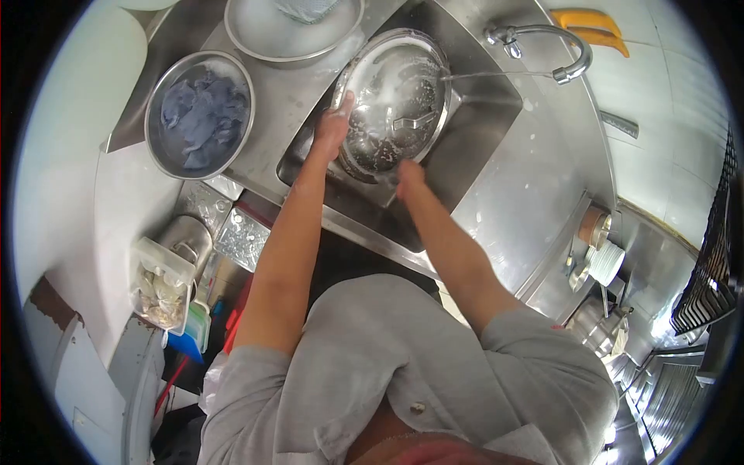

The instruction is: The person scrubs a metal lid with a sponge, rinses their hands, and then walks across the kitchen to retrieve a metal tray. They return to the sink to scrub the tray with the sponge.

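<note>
A round metal pot lid [380, 105] with a bar handle is tilted over the sink basin [484, 116], suds and water drops spread across it. My left hand [333, 130] grips its left rim, thumb on the upper face. At the lower rim, my right hand [409, 178] is closed on the edge; it is slightly blurred and its fingertips are hidden. A thin stream of water from the faucet [570, 71] reaches the lid's right side.
Left of the sink, a metal bowl [200, 115] holds wet blue-grey cloth. Another bowl [294, 50] with soapy water stands behind it. Steel counter [508, 201] borders the basin on the right. A plastic container [163, 283] sits low at left; stacked plates [607, 262] are at far right.
</note>
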Motion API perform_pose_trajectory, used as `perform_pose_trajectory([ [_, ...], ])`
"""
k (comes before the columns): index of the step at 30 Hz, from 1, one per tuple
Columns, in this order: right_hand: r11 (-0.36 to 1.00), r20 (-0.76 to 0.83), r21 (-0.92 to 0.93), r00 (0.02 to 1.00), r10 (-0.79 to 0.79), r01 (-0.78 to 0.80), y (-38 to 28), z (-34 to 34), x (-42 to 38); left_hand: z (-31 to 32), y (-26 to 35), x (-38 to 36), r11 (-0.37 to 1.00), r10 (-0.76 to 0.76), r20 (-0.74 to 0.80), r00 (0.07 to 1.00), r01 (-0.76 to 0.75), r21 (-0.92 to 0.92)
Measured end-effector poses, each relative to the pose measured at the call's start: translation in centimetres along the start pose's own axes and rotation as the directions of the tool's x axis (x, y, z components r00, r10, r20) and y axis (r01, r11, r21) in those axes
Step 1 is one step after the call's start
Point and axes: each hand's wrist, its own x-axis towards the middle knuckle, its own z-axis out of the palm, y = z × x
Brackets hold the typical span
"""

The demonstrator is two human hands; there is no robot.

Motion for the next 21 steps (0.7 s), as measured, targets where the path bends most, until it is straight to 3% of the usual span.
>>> perform_pose_trajectory([
  [1,0.998,0.012,0.068,1.000,0.011,-0.012,0.3,0.6,-1.6,-0.2,-0.1,0.3,1.000,-0.007,-0.004,1.000,0.007,0.009],
  [2,0.969,0.089,-0.199,0.987,-0.133,0.149,0.1,0.7,-3.0,-0.3,-0.4,1.2,1.000,0.000,0.026,1.000,0.000,-0.003],
  [4,0.881,0.224,-0.220,0.901,-0.372,0.418,-0.2,0.3,-5.4,-0.5,-0.8,2.7,1.000,0.010,0.086,0.996,-0.008,-0.021],
  [5,0.865,0.221,0.005,0.843,-0.490,0.501,-0.1,-0.6,-6.1,-1.2,0.6,2.1,0.999,-0.044,0.160,0.986,0.047,-0.012],
  [7,0.444,0.124,-0.220,0.477,-0.870,0.869,-3.5,-4.6,-8.6,-1.1,0.3,1.7,0.973,0.042,0.195,0.980,0.005,-0.231],
  [9,0.517,-0.035,-0.154,0.518,-0.855,0.842,-9.7,-9.1,-12.3,-1.6,0.0,-0.2,0.921,0.154,0.284,0.946,-0.034,-0.387],
  [10,0.792,-0.029,0.420,0.879,-0.476,0.443,-12.0,-9.7,-12.2,-1.4,-2.4,0.0,0.973,0.137,0.250,0.959,-0.082,-0.217],
  [12,0.664,-0.192,0.020,0.655,-0.731,0.747,-16.3,-11.5,-10.2,-0.4,-9.0,1.1,0.980,0.114,0.163,0.980,-0.138,0.146],
  [14,0.363,-0.336,-0.205,0.283,-0.898,0.909,-19.1,-10.3,-6.2,0.0,-7.0,-1.5,0.947,0.100,0.118,0.988,-0.130,0.292],
  [15,0.331,-0.296,-0.239,0.256,-0.920,0.913,-19.9,-9.7,-4.9,0.2,-5.4,-2.5,0.924,0.094,0.097,0.991,-0.123,0.362],
  [18,0.238,-0.181,-0.302,0.190,-0.965,0.923,-22.0,-8.4,-1.6,-0.6,0.6,-2.0,0.776,0.274,0.131,0.953,-0.300,0.555],
  [19,0.222,-0.147,-0.297,0.186,-0.972,0.929,-22.1,-8.0,-0.7,-0.5,-1.1,2.1,0.758,0.409,0.129,0.903,-0.415,0.503],
  [21,0.214,-0.078,-0.300,0.200,-0.977,0.929,-22.7,-7.9,0.0,-0.3,1.0,1.3,0.850,0.408,-0.033,0.912,-0.367,0.378],
])
